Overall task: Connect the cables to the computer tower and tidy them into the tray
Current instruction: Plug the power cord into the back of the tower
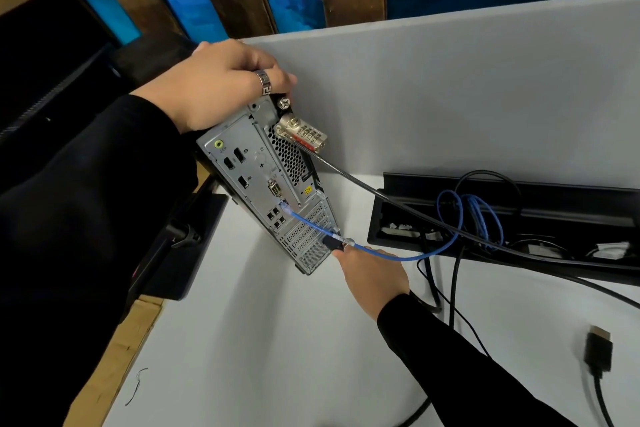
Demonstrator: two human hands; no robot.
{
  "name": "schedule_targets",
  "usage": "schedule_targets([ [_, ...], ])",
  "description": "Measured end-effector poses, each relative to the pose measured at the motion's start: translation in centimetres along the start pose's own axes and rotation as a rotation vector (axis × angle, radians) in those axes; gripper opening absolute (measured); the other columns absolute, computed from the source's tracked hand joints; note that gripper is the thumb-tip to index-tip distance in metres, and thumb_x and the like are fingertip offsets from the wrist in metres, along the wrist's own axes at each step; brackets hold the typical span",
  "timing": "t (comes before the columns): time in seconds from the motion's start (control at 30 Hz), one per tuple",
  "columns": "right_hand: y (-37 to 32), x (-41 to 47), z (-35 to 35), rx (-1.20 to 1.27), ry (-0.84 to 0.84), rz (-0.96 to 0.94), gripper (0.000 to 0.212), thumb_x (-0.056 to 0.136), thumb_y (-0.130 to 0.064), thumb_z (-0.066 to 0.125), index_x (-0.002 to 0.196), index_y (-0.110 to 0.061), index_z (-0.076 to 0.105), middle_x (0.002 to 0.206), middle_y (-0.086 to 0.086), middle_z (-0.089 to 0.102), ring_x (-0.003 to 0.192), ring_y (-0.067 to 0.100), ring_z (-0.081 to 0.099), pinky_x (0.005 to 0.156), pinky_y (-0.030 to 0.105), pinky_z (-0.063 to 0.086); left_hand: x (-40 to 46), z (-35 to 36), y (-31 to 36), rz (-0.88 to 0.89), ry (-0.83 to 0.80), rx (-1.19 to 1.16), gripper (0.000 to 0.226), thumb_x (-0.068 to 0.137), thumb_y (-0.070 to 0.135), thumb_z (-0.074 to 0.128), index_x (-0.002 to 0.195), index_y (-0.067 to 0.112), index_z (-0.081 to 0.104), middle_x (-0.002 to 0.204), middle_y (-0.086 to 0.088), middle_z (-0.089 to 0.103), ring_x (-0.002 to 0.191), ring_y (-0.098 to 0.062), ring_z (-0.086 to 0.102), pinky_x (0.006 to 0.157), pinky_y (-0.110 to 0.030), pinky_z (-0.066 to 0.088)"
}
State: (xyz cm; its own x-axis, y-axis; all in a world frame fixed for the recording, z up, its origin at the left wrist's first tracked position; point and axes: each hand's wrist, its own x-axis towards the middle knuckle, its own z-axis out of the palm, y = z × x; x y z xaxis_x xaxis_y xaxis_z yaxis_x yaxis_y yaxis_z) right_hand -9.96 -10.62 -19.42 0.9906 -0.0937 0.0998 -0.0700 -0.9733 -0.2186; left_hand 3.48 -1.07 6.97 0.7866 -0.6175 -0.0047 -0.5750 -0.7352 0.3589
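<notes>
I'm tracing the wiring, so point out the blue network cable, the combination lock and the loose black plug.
blue network cable [381, 255]: head view, mid-run beside right hand.
combination lock [304, 133]: head view, dial body.
loose black plug [598, 347]: head view, connector housing.

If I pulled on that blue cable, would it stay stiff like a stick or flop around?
Probably floppy: the blue cable sags in a curve and lies looped in the tray. It likely feels light, draping across the right hand. One end seems plugged into the computer tower, so a tug might pull on that.

Blue cable [381, 255], silver tower [249, 163], black tray [519, 215].
</notes>
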Motion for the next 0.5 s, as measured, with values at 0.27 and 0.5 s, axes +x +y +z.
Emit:
schedule_targets([
  [0.27,0.13,0.54,1.09,0.085,-0.046,-0.036,0.021,0.098,-0.020,0.040,0.110,-0.014,0.056,0.078,0.004,0.059,0.063,0.015,0.040,0.056,0.025,0.033,-0.07,0.13,0.10,0.006,-0.008,-0.025,0.032,0.076,0.051,0.048,0.076,0.028,0.069,0.093,-0.006,0.069,0.099,-0.018,0.058,0.105,-0.043,0.036],
  [0.5,0.51,1.11,1.10,0.092,-0.115,-0.093,0.032,0.099,-0.016,0.025,0.123,-0.015,0.047,0.089,0.004,0.056,0.072,0.018,0.046,0.054,0.023,0.030,0.08,0.01,0.00,0.007,0.002,-0.013,0.031,0.076,0.052,0.048,0.073,0.030,0.069,0.093,-0.011,0.068,0.098,-0.022,0.057,0.106,-0.046,0.034],
])
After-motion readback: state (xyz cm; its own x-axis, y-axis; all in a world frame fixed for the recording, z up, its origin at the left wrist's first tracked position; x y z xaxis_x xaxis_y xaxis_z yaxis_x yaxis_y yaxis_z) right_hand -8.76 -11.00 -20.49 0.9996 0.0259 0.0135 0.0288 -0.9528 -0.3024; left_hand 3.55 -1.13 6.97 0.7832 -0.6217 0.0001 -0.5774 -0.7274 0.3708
